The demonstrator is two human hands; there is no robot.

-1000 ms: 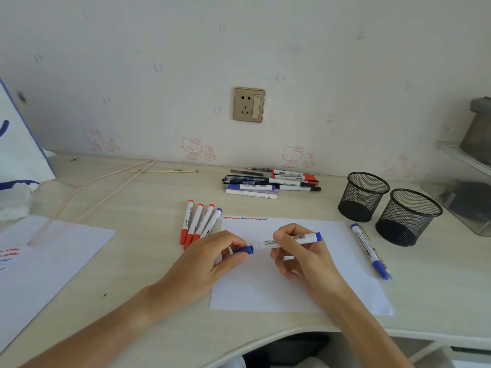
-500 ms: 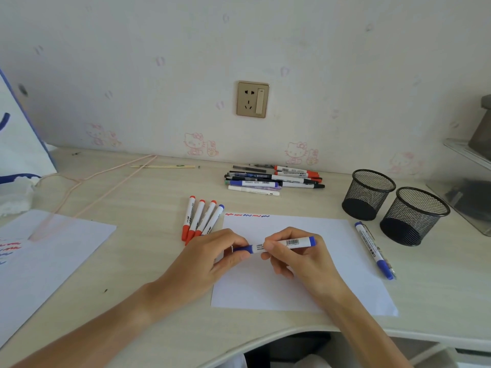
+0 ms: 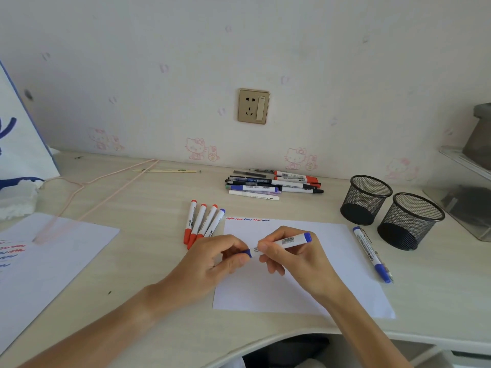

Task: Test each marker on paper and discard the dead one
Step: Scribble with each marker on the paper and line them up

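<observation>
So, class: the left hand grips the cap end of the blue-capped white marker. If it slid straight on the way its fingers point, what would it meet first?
Most likely the right hand, gripping the same blue-capped white marker.

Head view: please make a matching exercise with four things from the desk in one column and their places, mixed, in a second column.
Things:
1. held marker
2. four markers
3. mesh cups
4. lone blue marker

Places:
A. desk, left of the paper
B. desk, right of the paper
C. between both hands, above the paper
D. far right, empty

Pairs: 1-C, 2-A, 3-D, 4-B
</observation>
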